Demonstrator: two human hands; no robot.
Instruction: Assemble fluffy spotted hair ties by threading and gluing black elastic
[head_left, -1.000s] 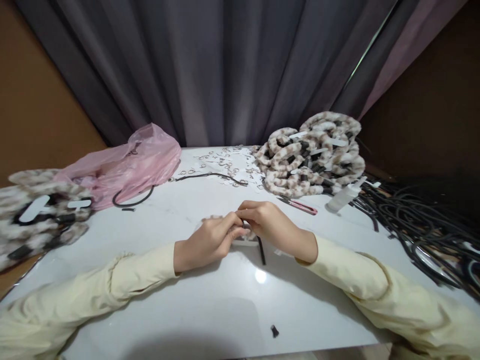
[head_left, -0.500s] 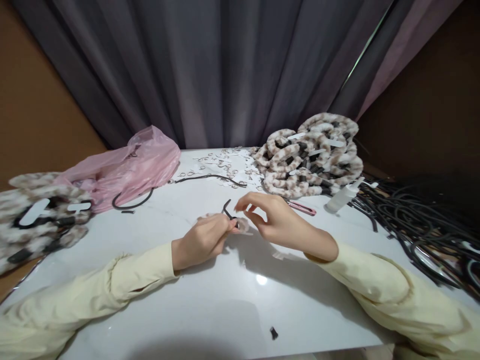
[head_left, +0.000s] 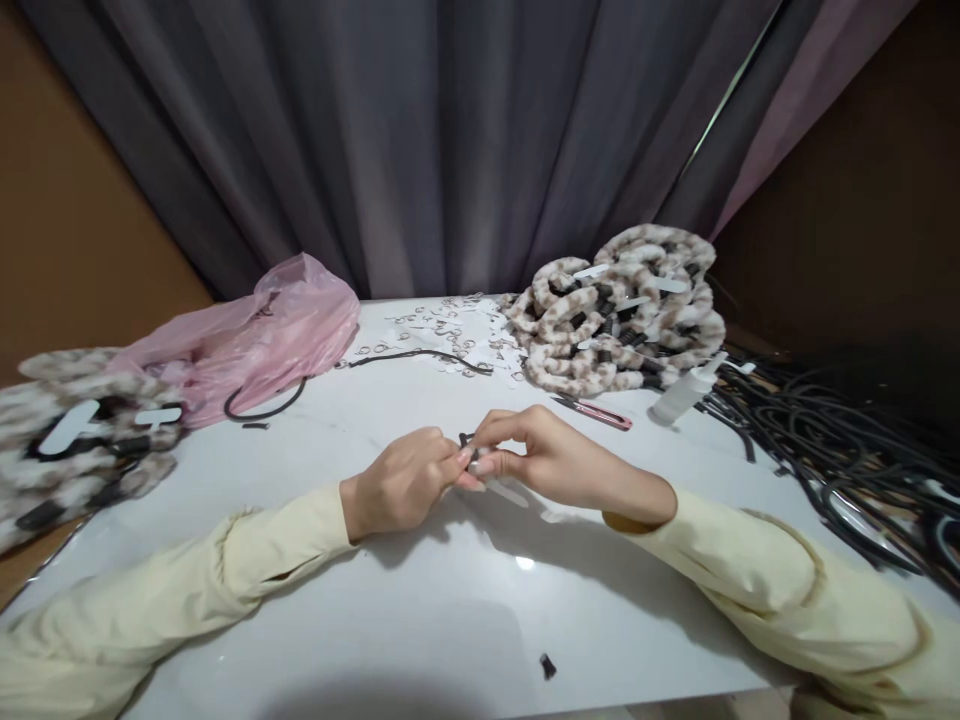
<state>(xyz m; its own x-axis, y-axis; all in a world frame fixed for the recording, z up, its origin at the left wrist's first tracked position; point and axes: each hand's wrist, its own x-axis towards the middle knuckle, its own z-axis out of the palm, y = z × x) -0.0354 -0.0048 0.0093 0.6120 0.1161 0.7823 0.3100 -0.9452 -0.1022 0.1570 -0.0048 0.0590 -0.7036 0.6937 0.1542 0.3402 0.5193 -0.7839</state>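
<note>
A short black cord piece [head_left: 466, 440] is pinched between thumb and fingers of the left hand [head_left: 466, 462] and of the right hand [head_left: 477, 456], their fingertips nearly meeting above the white desk [head_left: 420, 630]. Pink-handled snips [head_left: 600, 413] are seen lying beyond the right hand.

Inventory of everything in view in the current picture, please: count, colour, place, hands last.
Piece being worked: one, black, between the fingertips
Furry loops: many, white-brown, right heap and left edge
Bag: one, pink, far left
Small rings and tags: many, pale, far middle
Single cords: two, black, far left and middle
Cord pile: many, black, right
Snips: one, pink, mid-right
Bottle: one, whitish, right
Scraps: two, black, near edge and by bag
Table: one, white, beneath
Curtains: grey and pink, behind
Hands: two, bare, pale-yellow sleeves, centre
</note>
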